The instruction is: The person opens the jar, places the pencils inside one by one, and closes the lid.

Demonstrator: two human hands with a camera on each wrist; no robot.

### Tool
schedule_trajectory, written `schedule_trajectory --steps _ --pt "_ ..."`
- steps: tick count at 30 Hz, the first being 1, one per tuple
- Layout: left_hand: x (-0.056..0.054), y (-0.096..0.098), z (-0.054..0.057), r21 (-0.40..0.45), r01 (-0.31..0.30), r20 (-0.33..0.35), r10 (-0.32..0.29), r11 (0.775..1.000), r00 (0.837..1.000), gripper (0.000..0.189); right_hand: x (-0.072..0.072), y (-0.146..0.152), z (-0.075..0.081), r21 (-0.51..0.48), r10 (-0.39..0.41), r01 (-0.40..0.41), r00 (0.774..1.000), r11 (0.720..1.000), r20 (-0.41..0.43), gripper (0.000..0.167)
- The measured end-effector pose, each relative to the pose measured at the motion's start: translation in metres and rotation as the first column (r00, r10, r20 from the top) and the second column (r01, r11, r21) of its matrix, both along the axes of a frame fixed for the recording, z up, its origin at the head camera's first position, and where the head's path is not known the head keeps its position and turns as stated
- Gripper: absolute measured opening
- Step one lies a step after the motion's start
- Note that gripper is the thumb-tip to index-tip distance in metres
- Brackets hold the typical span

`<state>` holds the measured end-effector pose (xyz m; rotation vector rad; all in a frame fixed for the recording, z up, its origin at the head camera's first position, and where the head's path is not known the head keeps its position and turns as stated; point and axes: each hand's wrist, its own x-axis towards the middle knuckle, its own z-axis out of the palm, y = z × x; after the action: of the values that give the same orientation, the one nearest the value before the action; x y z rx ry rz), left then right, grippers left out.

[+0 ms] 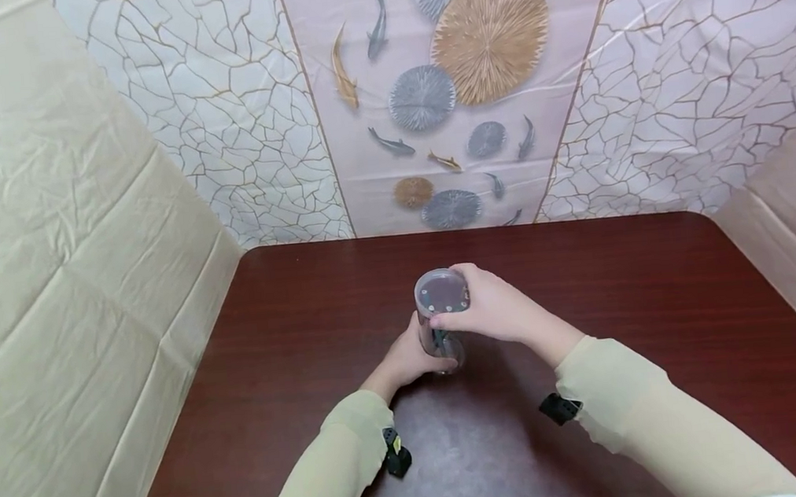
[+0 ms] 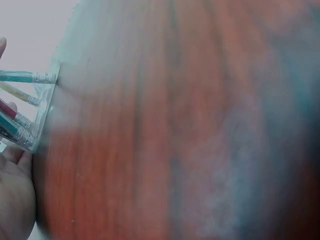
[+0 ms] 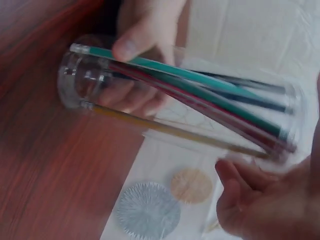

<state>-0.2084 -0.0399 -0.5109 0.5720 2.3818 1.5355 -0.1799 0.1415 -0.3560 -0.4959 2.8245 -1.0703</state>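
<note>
A clear plastic cylinder (image 3: 190,112) with several pencils inside is upright above the wooden table, near the middle in the head view. Green pencils (image 3: 165,67), a red one and a yellow pencil (image 3: 175,132) show through its wall. My left hand (image 1: 410,354) grips the cylinder's lower part, thumb on the near side. Up at the rim, my right hand (image 1: 498,303) holds the round translucent top (image 1: 442,290) between thumb and fingers. At the left edge of the left wrist view, metal pencil ends (image 2: 44,78) stand by the cylinder's base.
Under both arms spreads a dark red-brown wooden table (image 1: 303,304). A patterned cloth (image 1: 434,174) with fish and round motifs hangs behind its far edge. Beige cloth (image 1: 122,265) covers the left side, and more hangs at the right.
</note>
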Motion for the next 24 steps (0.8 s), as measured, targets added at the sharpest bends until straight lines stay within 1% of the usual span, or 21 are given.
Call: schedule_trajectory --steps 2,3,6,8,9,11,13,15,17,19,21,24 --pt "0.000 -0.001 0.000 0.009 -0.009 0.009 0.009 1.000 1.000 0.090 0.002 0.007 0.003 0.010 0.005 -0.005 1.000 1.000 0.005 0.080" --pt "0.000 -0.001 0.000 0.016 -0.010 0.016 0.010 1.000 1.000 0.089 0.004 0.011 0.003 0.015 0.006 -0.006 1.000 1.000 -0.001 0.076" --pt "0.001 0.000 0.000 0.032 -0.015 0.033 0.014 0.999 0.999 0.088 0.006 0.024 0.005 0.031 0.012 -0.011 0.999 0.999 -0.048 0.060" --pt "0.001 0.000 0.000 0.033 -0.019 0.039 0.018 0.999 0.999 0.087 0.006 0.029 0.005 0.021 0.028 -0.026 0.997 0.999 -0.079 0.054" --pt "0.001 0.000 0.000 0.028 -0.021 0.038 0.020 0.999 0.999 0.087 0.005 0.031 0.004 0.009 0.035 -0.034 0.996 0.999 -0.087 0.055" --pt "0.001 -0.001 -0.001 0.018 -0.024 0.036 0.024 1.000 0.999 0.087 0.001 0.032 0.002 -0.020 0.065 -0.068 0.992 0.997 -0.107 0.064" --pt "0.001 -0.002 -0.001 0.004 -0.026 0.030 0.026 1.000 0.999 0.088 -0.003 0.030 -0.002 -0.037 0.114 -0.120 0.986 0.992 -0.125 0.081" --pt "0.002 -0.002 -0.001 -0.003 -0.026 0.030 0.026 1.000 0.999 0.090 -0.008 0.026 -0.006 -0.028 0.177 -0.183 0.973 0.983 -0.148 0.095" --pt "0.002 -0.002 -0.001 -0.001 -0.026 0.033 0.026 1.000 0.999 0.091 -0.013 0.023 -0.011 0.010 0.246 -0.248 0.953 0.969 -0.178 0.096" --pt "0.001 -0.002 -0.002 -0.001 -0.025 0.036 0.025 1.000 0.999 0.092 -0.016 0.019 -0.017 0.044 0.277 -0.274 0.939 0.961 -0.202 0.091" --pt "0.000 -0.002 -0.002 0.007 -0.016 0.033 0.016 1.000 0.999 0.094 -0.015 0.017 -0.022 0.055 0.277 -0.272 0.932 0.961 -0.236 0.084" --pt "-0.001 -0.002 -0.003 0.018 -0.003 0.025 0.002 1.000 1.000 0.095 -0.011 0.013 -0.029 0.041 0.226 -0.224 0.928 0.974 -0.295 0.078"
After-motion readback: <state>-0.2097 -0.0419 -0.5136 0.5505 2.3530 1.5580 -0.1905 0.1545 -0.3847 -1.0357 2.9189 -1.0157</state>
